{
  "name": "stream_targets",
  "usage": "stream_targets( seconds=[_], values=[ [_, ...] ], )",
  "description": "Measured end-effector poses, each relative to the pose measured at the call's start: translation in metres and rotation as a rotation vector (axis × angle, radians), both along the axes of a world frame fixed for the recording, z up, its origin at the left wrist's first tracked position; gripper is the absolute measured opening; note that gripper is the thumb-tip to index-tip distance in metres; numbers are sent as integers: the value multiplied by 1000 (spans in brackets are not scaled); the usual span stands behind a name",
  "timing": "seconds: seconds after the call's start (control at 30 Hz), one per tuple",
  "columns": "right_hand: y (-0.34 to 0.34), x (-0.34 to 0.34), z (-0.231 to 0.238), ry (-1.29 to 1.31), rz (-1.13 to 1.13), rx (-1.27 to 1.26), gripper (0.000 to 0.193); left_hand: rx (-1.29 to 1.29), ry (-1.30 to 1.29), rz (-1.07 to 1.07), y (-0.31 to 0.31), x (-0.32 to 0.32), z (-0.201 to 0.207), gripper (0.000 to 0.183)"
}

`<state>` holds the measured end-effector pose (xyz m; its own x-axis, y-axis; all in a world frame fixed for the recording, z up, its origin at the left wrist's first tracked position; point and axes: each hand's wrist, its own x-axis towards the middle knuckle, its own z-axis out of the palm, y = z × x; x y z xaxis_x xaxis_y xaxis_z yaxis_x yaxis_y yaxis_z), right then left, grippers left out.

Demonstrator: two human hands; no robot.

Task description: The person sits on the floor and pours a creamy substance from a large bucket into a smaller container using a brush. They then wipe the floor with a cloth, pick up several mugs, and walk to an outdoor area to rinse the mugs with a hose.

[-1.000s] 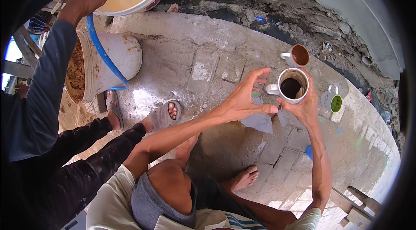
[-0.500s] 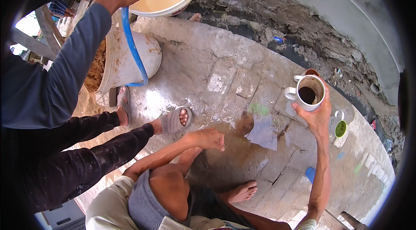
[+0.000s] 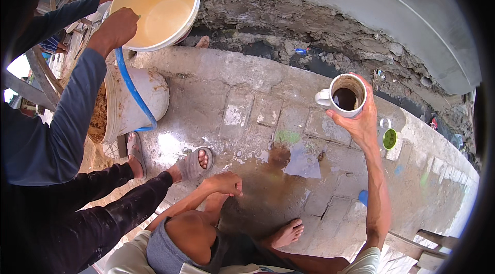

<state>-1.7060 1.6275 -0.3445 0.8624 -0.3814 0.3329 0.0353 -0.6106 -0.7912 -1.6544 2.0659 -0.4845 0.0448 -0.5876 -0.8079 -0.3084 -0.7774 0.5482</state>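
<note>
My right hand (image 3: 361,119) is raised over the pavement, its fingers wrapped round a white mug (image 3: 335,99). A little dark liquid lies in the mug, brown stains coat its inner wall, and its handle points left. My left hand (image 3: 225,183) rests by my bent knee with curled fingers, and nothing shows in it. Just beyond my right wrist stands a green-lined cup (image 3: 389,139) with a pale handle. Lower down, a blue cup-like object (image 3: 363,197) is partly hidden behind my right forearm.
At left a co-worker tilts a large white bucket (image 3: 193,18) and grips a blue hose (image 3: 135,88). Below it, a stained white bucket (image 3: 149,93) of brown material lies tipped. Wet paving (image 3: 247,186) spreads before my feet; a rubble-edged ditch (image 3: 268,49) runs beyond.
My view has shifted, so most things sit further left. My right hand has raised the mug slightly; a second handle and brown rim seen beside it no longer show. The co-worker's bucket shows more fully.
</note>
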Motion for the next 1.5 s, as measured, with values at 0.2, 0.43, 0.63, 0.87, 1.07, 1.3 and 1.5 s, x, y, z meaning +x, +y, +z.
stream_targets(
  seconds=[0.2,0.43,0.63,0.87,1.07,1.3,1.5],
  values=[
    [-1,4,6,-36,24,-73,91,29,50,-20,9,-4,-12,28],
    [-14,51,-1,12,-28,-25,95,8,13,14,5,4,-8,30],
    [-61,117,-27,20,-95,-387,85,-2,-29,48,6,17,-1,31],
    [-95,164,-57,216,-236,-1000,82,-17,-52,70,12,22,-1,34],
    [-104,170,-66,239,-266,-1173,74,-32,-66,69,18,16,-5,36],
    [-121,157,-64,257,-327,-1220,68,-24,-59,89,12,23,-7,33],
    [-132,141,-67,213,-334,-1183,71,-14,-53,93,8,21,-9,30]
  ],
)
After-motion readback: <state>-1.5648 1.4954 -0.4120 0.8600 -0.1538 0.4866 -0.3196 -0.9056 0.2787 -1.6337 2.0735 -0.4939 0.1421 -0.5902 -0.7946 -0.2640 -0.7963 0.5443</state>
